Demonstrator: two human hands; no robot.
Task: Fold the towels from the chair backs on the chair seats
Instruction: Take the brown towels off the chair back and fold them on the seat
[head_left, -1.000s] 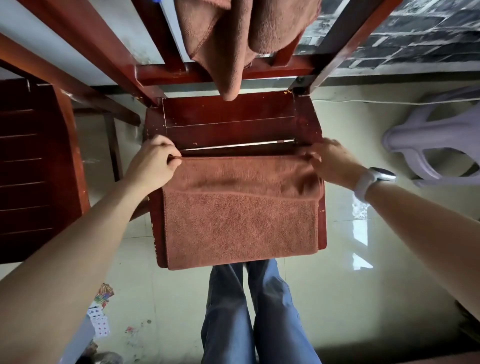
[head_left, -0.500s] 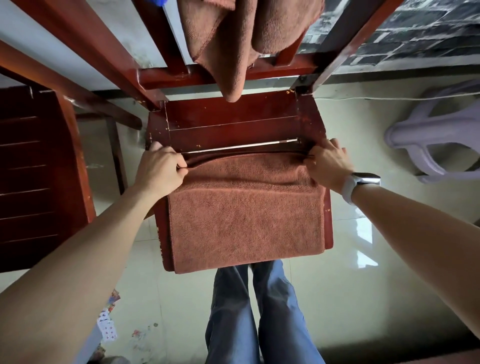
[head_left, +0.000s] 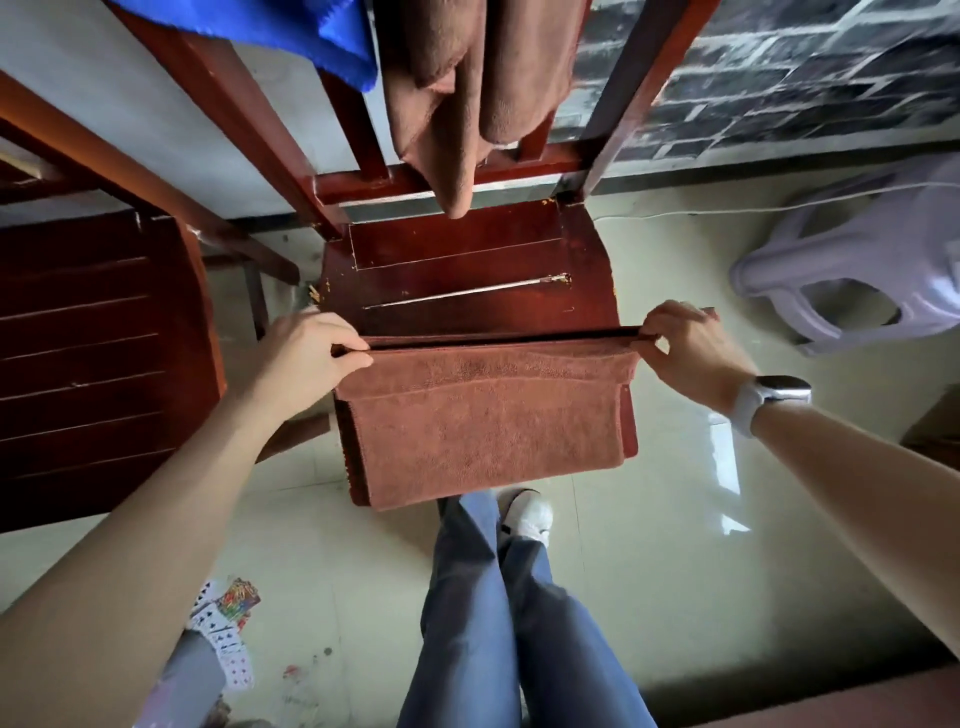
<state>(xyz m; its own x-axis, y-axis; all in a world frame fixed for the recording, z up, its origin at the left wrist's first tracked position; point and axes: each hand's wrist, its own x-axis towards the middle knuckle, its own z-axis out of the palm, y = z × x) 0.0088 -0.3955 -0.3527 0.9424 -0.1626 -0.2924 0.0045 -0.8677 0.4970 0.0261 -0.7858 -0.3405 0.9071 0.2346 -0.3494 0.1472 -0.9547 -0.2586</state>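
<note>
Both hands pinch the far corners of a brown towel (head_left: 483, 415) on a red wooden chair seat (head_left: 467, 260): the left hand (head_left: 306, 353) grips the left corner between thumb and curled fingers, the right hand (head_left: 685, 348), a white watch (head_left: 769, 400) at its wrist, grips the right corner, and the edge between them runs taut and straight. A second ago that edge lay flat near the middle slat of the seat under both hands; now it is lifted clear of the wood and drawn toward the person, with a dark gap showing beneath it and more bare seat exposed behind. The near part of the towel lies on the front of the seat, its front edge about level with the seat's front. The move reads as another fold under way, the far half being carried over the near half; the fold is not yet laid down. On the chair back (head_left: 353, 130) a second brown towel (head_left: 467, 93) hangs over the rail beside a blue cloth (head_left: 291, 26), so more folding appears to remain. Another dark wooden chair (head_left: 93, 353) stands to the left, a pale plastic stool (head_left: 857, 270) to the right, and playing cards (head_left: 228, 639) lie scattered on the tiled floor (head_left: 649, 571) near the person's jeans
</note>
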